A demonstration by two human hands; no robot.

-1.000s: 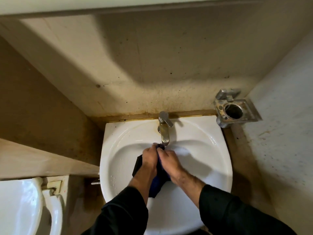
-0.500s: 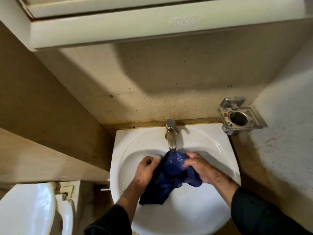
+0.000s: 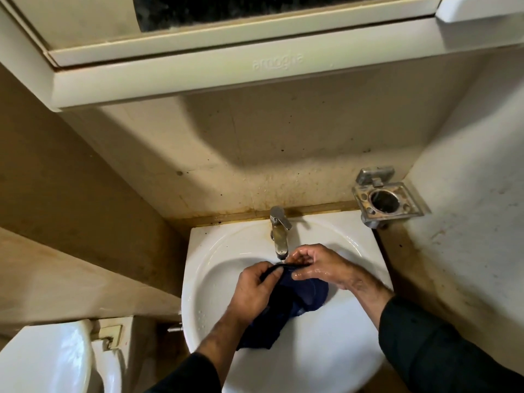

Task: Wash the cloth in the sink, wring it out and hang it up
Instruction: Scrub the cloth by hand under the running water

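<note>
A wet dark blue cloth (image 3: 295,300) hangs bunched over the bowl of the white sink (image 3: 215,268), just under the spout of the metal tap (image 3: 279,232). My left hand (image 3: 255,287) pinches its upper edge between thumb and fingers. My right hand (image 3: 320,265), wet and shiny, pinches the same stretched edge a little to the right. The cloth's lower part droops toward me beneath my left wrist.
A metal holder with a round opening (image 3: 384,199) is fixed to the wall right of the sink. A white toilet (image 3: 48,361) stands at the lower left. A pale cabinet with a shelf edge (image 3: 226,66) overhangs the stained wall above the sink.
The hands came apart from a tight bunch, and now they pull one edge of the cloth taut under the tap. The view has tilted upward, showing the cabinet.
</note>
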